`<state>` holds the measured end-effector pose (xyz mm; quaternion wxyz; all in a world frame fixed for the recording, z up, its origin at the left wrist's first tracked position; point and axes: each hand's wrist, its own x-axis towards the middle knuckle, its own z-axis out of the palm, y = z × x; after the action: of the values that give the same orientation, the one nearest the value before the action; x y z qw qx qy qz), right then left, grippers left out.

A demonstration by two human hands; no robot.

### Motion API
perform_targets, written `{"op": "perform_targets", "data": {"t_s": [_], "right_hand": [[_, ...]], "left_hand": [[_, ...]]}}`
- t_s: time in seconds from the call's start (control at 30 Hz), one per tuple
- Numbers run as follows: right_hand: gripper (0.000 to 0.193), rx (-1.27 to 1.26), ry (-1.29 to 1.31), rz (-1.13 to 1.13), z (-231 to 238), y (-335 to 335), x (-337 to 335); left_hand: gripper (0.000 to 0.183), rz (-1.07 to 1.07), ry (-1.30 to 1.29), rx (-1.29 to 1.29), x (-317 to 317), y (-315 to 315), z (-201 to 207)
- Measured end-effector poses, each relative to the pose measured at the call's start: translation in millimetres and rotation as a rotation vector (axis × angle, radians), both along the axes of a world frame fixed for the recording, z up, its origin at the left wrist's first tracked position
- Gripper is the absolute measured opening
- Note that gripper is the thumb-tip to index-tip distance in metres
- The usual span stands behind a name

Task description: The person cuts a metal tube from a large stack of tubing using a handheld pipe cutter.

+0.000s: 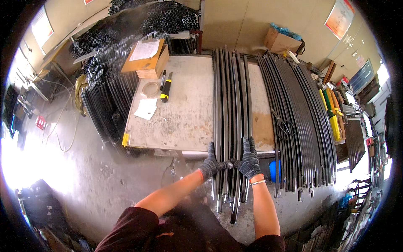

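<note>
A bundle of long dark metal tubes (224, 96) lies across the worktable, the near ends jutting past its front edge. My left hand (210, 164), in a grey-black knit glove, wraps over the bundle's left side near those ends. On the right side my right hand (248, 161), gloved the same way, closes on the tubes, its wrist bearing a pale bracelet. Between the two hands a small roundish shiny spot shows; what it is I cannot make out. One tube sticks out nearer to me than the others.
The worktable (184, 122) carries a roll of tape (150, 89), a yellow-black utility knife (166, 90), white paper slips (145, 109) and a wooden box (153, 63). More dark tubes (306, 126) with black scissors (285, 129) lie at right. Tube stacks (107, 105) stand left.
</note>
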<state>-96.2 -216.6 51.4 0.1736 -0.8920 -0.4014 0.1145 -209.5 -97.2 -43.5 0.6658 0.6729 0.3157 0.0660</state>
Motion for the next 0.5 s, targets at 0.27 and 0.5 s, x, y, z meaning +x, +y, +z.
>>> {"op": "perform_targets", "data": {"t_s": [0.27, 0.5], "right_hand": [[0.117, 0.044, 0.144, 0.044, -17, -30, 27], [0.093, 0.454, 0.792, -0.113, -16, -98, 36]], "left_hand": [[0.137, -0.009, -0.194, -0.201, -5, -18, -21], [0.125, -0.042, -0.451, -0.245, -15, -52, -26]]}}
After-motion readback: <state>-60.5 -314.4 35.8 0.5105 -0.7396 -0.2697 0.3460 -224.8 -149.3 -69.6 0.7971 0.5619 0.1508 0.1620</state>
